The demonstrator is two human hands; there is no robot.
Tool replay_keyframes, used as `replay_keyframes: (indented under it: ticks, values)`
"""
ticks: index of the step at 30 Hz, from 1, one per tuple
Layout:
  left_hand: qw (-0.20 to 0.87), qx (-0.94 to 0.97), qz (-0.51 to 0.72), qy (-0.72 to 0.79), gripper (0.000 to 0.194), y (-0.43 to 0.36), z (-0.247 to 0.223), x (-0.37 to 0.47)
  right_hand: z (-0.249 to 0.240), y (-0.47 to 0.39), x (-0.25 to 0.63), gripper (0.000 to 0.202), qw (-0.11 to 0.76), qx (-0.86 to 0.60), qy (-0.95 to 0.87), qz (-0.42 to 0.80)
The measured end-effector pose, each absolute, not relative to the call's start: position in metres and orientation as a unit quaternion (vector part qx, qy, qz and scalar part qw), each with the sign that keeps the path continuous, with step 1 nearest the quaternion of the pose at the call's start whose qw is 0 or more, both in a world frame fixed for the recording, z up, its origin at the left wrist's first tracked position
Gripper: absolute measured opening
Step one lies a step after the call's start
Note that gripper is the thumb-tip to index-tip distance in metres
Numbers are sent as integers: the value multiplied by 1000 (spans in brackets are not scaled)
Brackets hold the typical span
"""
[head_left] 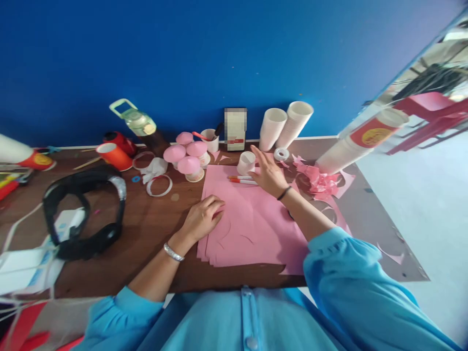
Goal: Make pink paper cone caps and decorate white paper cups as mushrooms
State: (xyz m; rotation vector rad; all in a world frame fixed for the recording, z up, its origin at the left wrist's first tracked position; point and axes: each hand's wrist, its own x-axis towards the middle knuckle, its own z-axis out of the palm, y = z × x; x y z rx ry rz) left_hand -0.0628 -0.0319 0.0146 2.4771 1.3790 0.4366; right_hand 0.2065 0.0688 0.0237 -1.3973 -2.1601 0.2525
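A stack of pink paper sheets (252, 214), with a few curved lines on the top sheet, lies in front of me. My left hand (204, 217) rests at the stack's left side, its fingers loosely bent and nothing seen in them. Over the stack's back right part, my right hand (269, 173) is open with its fingers stretched out, beside a white paper cup (246, 163). From this angle I cannot tell whether it touches the cup. Orange-and-white pens (242, 180) lie just in front of the cup.
Pink-topped paper cups (189, 168), a bottle (141, 124) and a black headband-like device (86, 209) stand left. White cup stacks (273, 127), a tape roll (281, 154) and pink scraps (321, 183) are right. A phone (235, 129) leans against the blue wall (204, 58).
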Motion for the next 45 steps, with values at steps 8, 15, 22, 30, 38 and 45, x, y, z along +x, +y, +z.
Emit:
replay_keyframes:
  ticks: [8, 15, 22, 30, 38, 45]
  values:
    - [-56, 737, 21, 673, 26, -9, 52, -151, 32, -14, 258, 46, 286, -508, -810, 56]
    - [-36, 730, -10, 682, 15, -18, 54, -170, 30, -64, 250, 27, 248, -490, -831, 87]
    - [7, 822, 85, 563, 22, -72, 72, -103, 22, -99, 232, 23, 187, -444, -874, 53]
    - [0, 913, 81, 399, 16, -73, 52, -53, 18, -139, 191, 28, 86, -429, -898, -58]
    - [-48, 915, 116, 385, 12, -65, 57, -56, 16, -134, 186, 29, 77, -454, -886, -47]
    - [-71, 878, 103, 463, 16, -59, 71, -73, 27, -132, 180, 26, 20, -439, -898, -22]
